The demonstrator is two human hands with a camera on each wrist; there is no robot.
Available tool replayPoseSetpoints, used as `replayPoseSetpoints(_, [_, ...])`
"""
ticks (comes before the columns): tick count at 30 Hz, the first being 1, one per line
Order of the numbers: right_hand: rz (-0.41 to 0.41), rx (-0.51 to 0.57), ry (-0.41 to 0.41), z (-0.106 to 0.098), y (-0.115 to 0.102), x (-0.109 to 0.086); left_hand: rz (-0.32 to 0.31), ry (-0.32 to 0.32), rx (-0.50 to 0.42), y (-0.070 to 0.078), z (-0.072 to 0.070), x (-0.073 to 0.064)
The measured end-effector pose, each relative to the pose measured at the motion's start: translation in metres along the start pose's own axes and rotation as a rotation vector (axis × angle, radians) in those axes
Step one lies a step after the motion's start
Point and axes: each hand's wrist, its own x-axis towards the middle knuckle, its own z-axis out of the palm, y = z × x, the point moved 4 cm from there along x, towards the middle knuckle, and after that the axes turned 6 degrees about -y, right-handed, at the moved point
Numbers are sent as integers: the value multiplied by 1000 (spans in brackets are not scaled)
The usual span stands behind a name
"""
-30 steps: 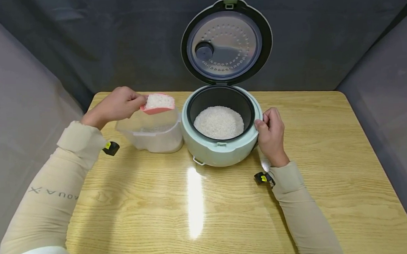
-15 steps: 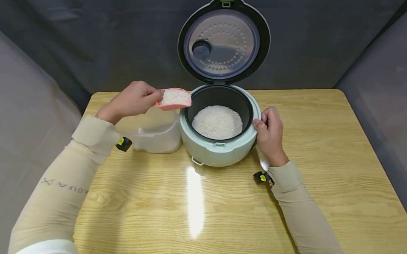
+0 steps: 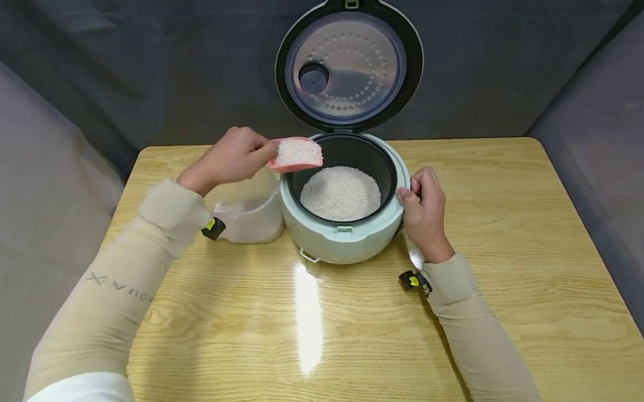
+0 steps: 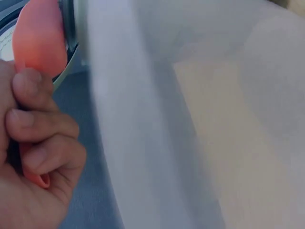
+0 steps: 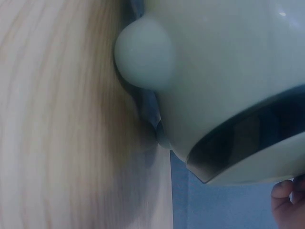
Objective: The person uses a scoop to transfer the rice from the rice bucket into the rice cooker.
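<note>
My left hand (image 3: 234, 158) grips the handle of a pink scoop (image 3: 297, 164) heaped with white rice. The scoop is level, its front end over the left rim of a pale green rice cooker (image 3: 341, 248). In the left wrist view, curled fingers (image 4: 55, 152) wrap the handle of the scoop (image 4: 40, 38). Inside the cooker's dark inner pot (image 3: 360, 151) lies a mound of rice (image 3: 341, 194). My right hand (image 3: 426, 214) holds the cooker's right side, thumb at the rim; the right wrist view catches only some fingers (image 5: 286, 195) beside the cooker (image 5: 214, 62).
A translucent plastic bin (image 3: 255, 222) stands against the cooker's left side, partly hidden under my left hand. Behind, the cooker's lid (image 3: 348, 68) stands raised. Everything rests on a wooden table (image 3: 360, 331), with a dark curtain (image 3: 186, 63) at the back.
My left hand has carried the rice-filled scoop rightward, from above the plastic bin to the cooker's left rim. The right hand keeps its hold on the cooker.
</note>
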Motion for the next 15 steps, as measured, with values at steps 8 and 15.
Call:
replayPoseSetpoints(8, [8,-7,-4,-1,-1,-3,50,67,78,17,5,8])
replayPoseSetpoints(15, [-1,-3,-8,1,-3,-3,42,101,167,28,8,10])
